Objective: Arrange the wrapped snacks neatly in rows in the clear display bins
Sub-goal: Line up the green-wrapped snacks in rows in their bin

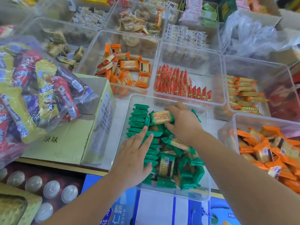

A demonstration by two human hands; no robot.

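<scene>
A clear bin (170, 194) in front of me holds green-wrapped cracker packs. Along its left side stands a neat row of green packs (138, 120); the rest lie in a loose heap (185, 169) to the right. My left hand (135, 157) lies flat with fingers spread, pressing on the lower part of the row. My right hand (183, 121) reaches over the bin's far end and grips one green cracker pack (161, 117) between thumb and fingers, held flat beside the top of the row.
Other clear bins surround it: orange packs (128, 70) behind, red packs in rows (178, 82), yellow-orange bars (241, 93), loose orange packs (267, 151) at right. A cardboard box (69, 137) under a plastic snack bag (35, 88) sits left. Cans (50, 189) stand below.
</scene>
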